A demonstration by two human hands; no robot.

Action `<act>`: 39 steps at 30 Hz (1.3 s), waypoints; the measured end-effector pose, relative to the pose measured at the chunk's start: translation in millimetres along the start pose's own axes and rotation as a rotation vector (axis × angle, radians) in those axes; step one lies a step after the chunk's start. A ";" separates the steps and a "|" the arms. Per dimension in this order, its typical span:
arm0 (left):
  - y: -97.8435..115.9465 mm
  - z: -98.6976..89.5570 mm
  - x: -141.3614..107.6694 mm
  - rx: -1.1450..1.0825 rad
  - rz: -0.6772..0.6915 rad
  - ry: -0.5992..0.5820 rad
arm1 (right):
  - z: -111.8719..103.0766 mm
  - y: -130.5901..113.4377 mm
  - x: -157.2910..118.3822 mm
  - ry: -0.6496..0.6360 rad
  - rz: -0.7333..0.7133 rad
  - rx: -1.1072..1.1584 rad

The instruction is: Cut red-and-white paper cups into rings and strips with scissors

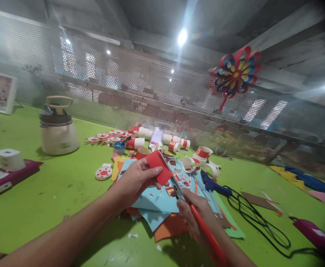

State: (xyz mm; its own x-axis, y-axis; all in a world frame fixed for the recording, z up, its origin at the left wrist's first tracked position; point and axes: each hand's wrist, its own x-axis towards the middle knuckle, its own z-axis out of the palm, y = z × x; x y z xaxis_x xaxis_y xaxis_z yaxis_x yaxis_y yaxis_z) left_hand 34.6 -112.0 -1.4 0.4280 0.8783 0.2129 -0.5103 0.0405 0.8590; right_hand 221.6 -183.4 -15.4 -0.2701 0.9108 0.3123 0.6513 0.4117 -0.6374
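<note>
My left hand (140, 176) pinches a piece of red paper (159, 165) between thumb and fingers. In my right hand (197, 211) is a pair of scissors (177, 187) with red handles, its blades lying along the right edge of the red paper. Whether the blades are cutting into the paper I cannot tell. Beneath both hands lies a stack of light blue paper (153, 200), with orange sheets (170, 227) sticking out under it. Red and white scraps (183, 178) are strewn over the blue sheets. Some fingers of my left hand are hidden behind the red paper.
A blue glue gun (214, 183) with a black cord (258, 215) lies to the right. Behind the stack are red-and-white paper rolls (136, 143), a blue jar (119, 147) and a round patterned disc (103, 172). A kettle (59, 131) and a power strip (10, 178) stand left.
</note>
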 end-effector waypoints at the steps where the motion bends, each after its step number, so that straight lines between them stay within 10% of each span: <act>1: -0.4 0.1 -0.1 0.002 -0.004 -0.007 | -0.5 0.4 0.7 -0.001 -0.011 -0.002; 39: -17.3 -2.9 -1.3 -0.016 -0.113 -0.071 | -8.8 -4.3 7.5 0.131 0.169 0.321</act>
State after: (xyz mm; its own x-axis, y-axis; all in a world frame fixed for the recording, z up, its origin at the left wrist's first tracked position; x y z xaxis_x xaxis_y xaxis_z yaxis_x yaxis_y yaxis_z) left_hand 40.7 -112.4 -17.8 0.5347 0.8319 0.1485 -0.4676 0.1449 0.8720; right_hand 223.0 -178.7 -4.2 -0.0717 0.9635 0.2580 0.4185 0.2638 -0.8690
